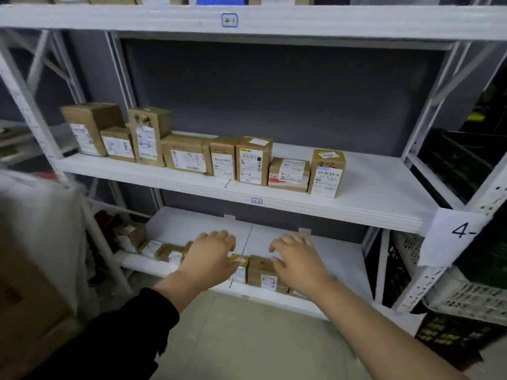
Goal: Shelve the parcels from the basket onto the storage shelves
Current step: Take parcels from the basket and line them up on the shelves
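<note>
— Two hands are out over the bottom shelf (pixel 343 259), palms down. Our left hand (pixel 211 256), in the black sleeve (pixel 131 333), lies over the row of small parcels (pixel 164 252). Its fingers bend down onto them, and we cannot tell whether it grips one or only rests there.

— And our right hand (pixel 297 260)?

— Spread and relaxed, holding nothing. Its thumb touches the top of the brown parcel (pixel 262 272), and the fingers reach past it over bare shelf.

— So where does the thing we handle lie?

— Between the hands, at the front edge of the bottom shelf. Touching the brown parcel's left side is a yellow-labelled parcel (pixel 239 266), just by our left thumb. The brown parcel is nearer the right hand.

— Its long side?

— It seems to run along the shelf edge, left to right, like the whole row that goes on under our left hand. We judge the next move is a sideways push to close up the row, not a lift.

— Room?

— Bare shelf lies to the right and behind. The middle shelf (pixel 384 193) above carries its own boxes (pixel 252 163), well apart from our hands. We cannot pick out the basket for sure; crates (pixel 466 297) stand at the right.
</note>
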